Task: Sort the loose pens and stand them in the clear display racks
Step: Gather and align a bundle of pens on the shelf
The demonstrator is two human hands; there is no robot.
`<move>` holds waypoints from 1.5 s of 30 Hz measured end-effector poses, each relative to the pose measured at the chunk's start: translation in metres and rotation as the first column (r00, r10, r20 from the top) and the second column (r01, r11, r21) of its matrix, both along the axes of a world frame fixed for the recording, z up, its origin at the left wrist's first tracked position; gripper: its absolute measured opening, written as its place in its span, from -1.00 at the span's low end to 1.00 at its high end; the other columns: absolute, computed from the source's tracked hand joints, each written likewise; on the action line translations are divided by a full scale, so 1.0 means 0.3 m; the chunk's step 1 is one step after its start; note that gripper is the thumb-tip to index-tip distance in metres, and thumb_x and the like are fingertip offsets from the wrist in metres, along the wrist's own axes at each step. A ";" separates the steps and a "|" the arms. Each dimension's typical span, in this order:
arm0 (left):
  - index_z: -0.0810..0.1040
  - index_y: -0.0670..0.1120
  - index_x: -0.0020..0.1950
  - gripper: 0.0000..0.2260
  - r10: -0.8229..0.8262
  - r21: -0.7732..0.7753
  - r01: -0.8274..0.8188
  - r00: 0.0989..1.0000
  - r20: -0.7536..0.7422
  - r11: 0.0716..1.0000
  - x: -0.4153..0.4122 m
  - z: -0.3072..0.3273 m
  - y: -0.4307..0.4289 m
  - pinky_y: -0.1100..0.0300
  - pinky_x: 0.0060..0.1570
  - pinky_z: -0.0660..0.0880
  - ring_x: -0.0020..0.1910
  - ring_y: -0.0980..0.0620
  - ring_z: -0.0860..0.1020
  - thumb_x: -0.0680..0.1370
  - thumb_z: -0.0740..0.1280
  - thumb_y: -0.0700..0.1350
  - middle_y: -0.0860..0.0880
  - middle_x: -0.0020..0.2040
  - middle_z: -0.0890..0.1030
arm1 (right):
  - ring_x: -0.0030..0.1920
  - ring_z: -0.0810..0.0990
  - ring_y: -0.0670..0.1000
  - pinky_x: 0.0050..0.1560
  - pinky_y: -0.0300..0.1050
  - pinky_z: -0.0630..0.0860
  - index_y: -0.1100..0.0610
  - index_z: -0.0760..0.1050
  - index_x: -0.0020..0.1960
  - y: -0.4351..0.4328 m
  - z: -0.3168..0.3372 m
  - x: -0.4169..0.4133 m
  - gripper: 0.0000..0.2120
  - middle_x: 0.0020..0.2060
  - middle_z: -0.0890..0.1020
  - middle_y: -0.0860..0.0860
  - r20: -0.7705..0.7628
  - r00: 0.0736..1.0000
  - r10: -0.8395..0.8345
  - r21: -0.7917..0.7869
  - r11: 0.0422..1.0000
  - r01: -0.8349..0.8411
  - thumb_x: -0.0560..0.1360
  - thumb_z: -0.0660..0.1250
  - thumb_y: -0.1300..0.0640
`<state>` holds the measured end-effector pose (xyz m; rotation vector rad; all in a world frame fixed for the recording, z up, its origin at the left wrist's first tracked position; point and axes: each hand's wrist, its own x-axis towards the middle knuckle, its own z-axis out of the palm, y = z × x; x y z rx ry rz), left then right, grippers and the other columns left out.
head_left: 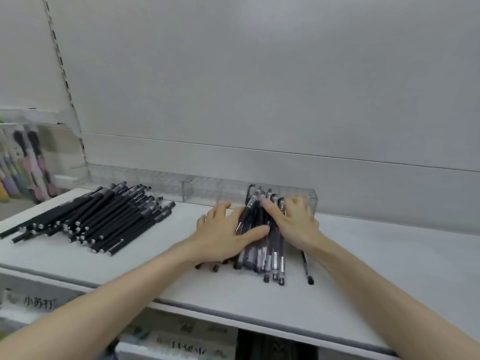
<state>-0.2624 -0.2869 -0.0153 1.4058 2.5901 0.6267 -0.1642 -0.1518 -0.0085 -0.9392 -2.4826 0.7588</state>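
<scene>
- Far left: a pile of matte black pens (96,224) lay loose on the white shelf (389,268), roughly parallel, apart from both hands; none of these stood in a rack.
- Behind, along the back wall: a row of clear display racks (202,189); their compartments looked unfilled, so the task was judged to be at an early stage, with sorting in hand and standing not yet done.
- Centre: left hand (228,237) lay flat, fingers spread, pressing on a second batch of clear-barrelled pens (262,245); not closed around any.
- Right hand (296,222) rested on the same batch, fingers curled at its far end; whether it gripped a pen could not be told.
- Rack cell edges were faint against the grey wall; goods at the left margin were blurred.
</scene>
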 end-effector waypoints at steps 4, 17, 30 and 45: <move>0.02 -0.06 0.53 -0.23 0.015 -0.087 -0.019 0.999 -0.047 0.996 -0.021 -0.021 0.004 -0.01 0.35 0.10 0.43 -0.11 0.17 0.48 -0.03 0.41 -0.11 0.46 0.25 | 0.39 0.20 0.11 0.34 0.10 0.12 0.05 0.39 0.20 -0.041 -0.024 -0.024 -0.52 0.34 0.30 0.03 0.133 0.991 -0.029 0.049 0.999 0.023 0.56 0.00 -0.29; -0.04 -0.08 0.55 -0.37 -0.223 0.000 0.223 0.975 -0.004 0.975 -0.060 -0.038 -0.028 0.03 0.35 0.05 0.45 -0.02 0.07 0.59 0.01 0.23 0.00 0.53 0.12 | 0.40 0.27 0.15 0.35 0.20 0.25 -0.02 0.30 0.42 -0.052 -0.064 -0.043 -0.48 0.42 0.34 -0.04 0.165 0.979 -0.119 0.171 0.981 0.090 0.57 0.01 -0.25; 0.46 -0.09 0.07 -0.67 -0.268 0.075 0.269 0.963 -0.025 0.960 -0.134 0.009 -0.035 0.01 0.04 0.44 0.00 -0.07 0.51 0.59 0.12 0.15 -0.03 0.00 0.57 | 0.31 0.44 0.11 0.32 0.12 0.30 0.09 0.39 0.36 -0.083 -0.009 -0.028 -0.55 0.32 0.49 0.03 0.140 0.984 -0.106 0.252 0.965 0.068 0.60 0.09 -0.15; 0.51 -0.02 -0.08 -0.82 0.017 0.410 0.162 0.916 -0.400 0.898 -0.452 0.273 -0.348 0.15 -0.23 0.35 -0.22 0.01 0.49 0.59 0.19 0.04 0.15 -0.33 0.49 | -0.02 0.57 0.01 0.00 -0.08 0.46 0.06 0.51 0.15 -0.346 0.251 -0.341 -0.78 -0.12 0.59 -0.09 -0.174 0.979 0.109 0.403 0.915 -0.030 0.58 0.20 0.01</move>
